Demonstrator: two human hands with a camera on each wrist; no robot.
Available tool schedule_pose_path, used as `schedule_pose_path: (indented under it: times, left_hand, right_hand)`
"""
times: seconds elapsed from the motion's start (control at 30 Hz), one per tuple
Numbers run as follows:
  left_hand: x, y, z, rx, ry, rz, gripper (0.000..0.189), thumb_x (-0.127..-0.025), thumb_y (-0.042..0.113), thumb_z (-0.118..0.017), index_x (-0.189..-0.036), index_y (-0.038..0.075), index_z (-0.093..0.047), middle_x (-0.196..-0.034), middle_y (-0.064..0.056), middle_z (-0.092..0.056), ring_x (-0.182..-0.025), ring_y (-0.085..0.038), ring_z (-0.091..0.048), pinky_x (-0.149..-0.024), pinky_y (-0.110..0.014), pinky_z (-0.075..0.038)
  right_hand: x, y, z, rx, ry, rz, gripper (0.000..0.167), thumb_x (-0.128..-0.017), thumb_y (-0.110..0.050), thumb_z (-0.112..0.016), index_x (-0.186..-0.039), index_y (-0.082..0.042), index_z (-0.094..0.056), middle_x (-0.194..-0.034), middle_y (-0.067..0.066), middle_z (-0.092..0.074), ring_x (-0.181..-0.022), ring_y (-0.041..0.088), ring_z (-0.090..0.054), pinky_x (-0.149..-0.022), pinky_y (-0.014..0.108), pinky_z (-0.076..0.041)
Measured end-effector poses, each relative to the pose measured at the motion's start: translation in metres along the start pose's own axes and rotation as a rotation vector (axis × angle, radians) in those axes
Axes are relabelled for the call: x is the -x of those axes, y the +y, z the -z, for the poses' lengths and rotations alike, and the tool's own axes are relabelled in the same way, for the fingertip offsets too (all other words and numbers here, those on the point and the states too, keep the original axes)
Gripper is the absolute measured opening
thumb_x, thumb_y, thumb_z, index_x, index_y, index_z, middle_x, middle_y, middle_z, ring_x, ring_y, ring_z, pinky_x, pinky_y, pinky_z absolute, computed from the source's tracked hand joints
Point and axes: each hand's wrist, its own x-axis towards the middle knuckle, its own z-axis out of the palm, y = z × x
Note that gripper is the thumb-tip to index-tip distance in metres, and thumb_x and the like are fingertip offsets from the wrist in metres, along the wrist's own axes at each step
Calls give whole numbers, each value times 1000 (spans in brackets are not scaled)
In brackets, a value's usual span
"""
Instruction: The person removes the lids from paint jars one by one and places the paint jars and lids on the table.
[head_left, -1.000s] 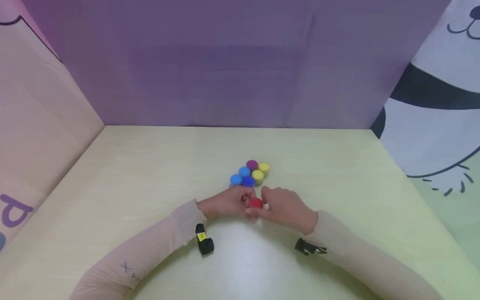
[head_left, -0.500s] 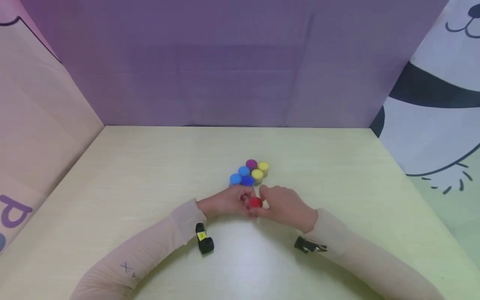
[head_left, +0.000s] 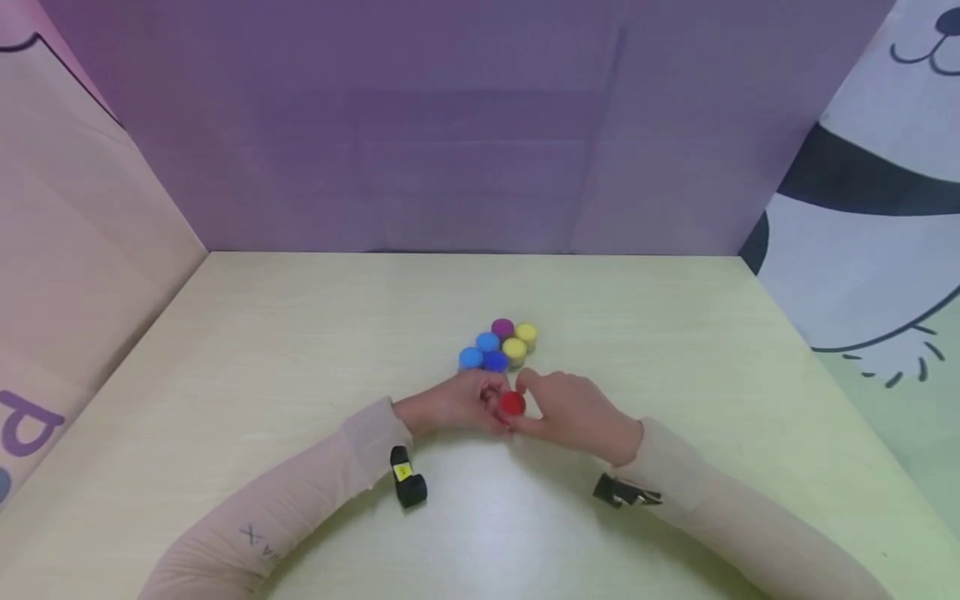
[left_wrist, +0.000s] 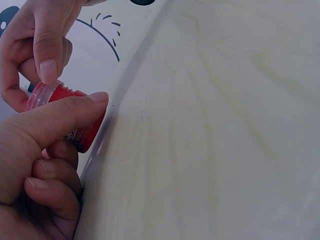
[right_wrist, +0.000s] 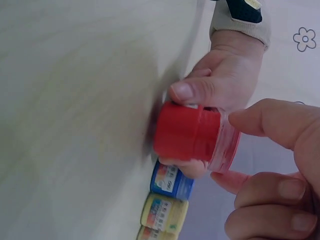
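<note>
A small red paint jar [right_wrist: 180, 131] is gripped round its body by my left hand [head_left: 453, 402], thumb on one side and fingers on the other. Its lid [head_left: 513, 404] faces up in the head view, red on top. My right hand [head_left: 581, 417] comes from the other side and pinches the lid's clear rim between thumb and forefinger. Screw threads show beside the lid in the left wrist view. Just beyond my left hand stand a dark blue jar [head_left: 496, 361] and a light blue jar [head_left: 471, 357], their near sides partly hidden by it.
Further back in the same cluster are another light blue jar [head_left: 487, 342], a purple jar [head_left: 503, 327] and two yellow jars [head_left: 514, 349]. All stand on a pale wooden table [head_left: 337, 317], with a purple panel [head_left: 480, 167] behind its far edge.
My right hand has shifted slightly, its forefinger and thumb now wider around the red lid. My left hand keeps its grip on the jar almost unmoved.
</note>
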Motion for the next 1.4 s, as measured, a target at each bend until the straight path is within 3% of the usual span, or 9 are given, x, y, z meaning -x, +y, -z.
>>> schedule_pose_path:
  times: [0.33,0.67,1.07,1.4]
  left_hand:
    - [4,3,1,-28,22,42,24,-77,15,-79,-91,13,-60,-69,-1,-51,-73,-15,-52,-73,-28,-44]
    - [9,1,3,-32,30,49,25,-76,15,-80,-89,11,-58,-66,-1,-49,-70,-15,-51,-74,-29,-43]
    - [21,0,11,-39,77,96,29,-73,16,-81,-93,13,-60,-72,-1,-51,-76,-16,-50,-71,-29,-42]
    - [31,-4,24,-45,83,95,29,-74,16,-81,-95,13,-60,-76,-2,-53,-81,-19,-51,-74,-31,-42]
  right_hand:
    - [4,6,8,23,-5,-57,32,-84,-27,-69,-104,-7,-55,-53,-6,-41,-47,7,-38,-45,20,-34]
    - [5,18,7,26,-17,-101,33,-85,-30,-68,-105,-7,-56,-53,-5,-41,-46,8,-38,-45,21,-35]
    - [7,30,14,27,-45,-176,35,-85,-28,-68,-110,-5,-56,-57,-3,-48,-50,11,-44,-50,23,-40]
    - [2,49,19,-4,-51,-209,36,-86,-25,-69,-112,-2,-57,-65,-3,-56,-55,11,-47,-60,25,-46]
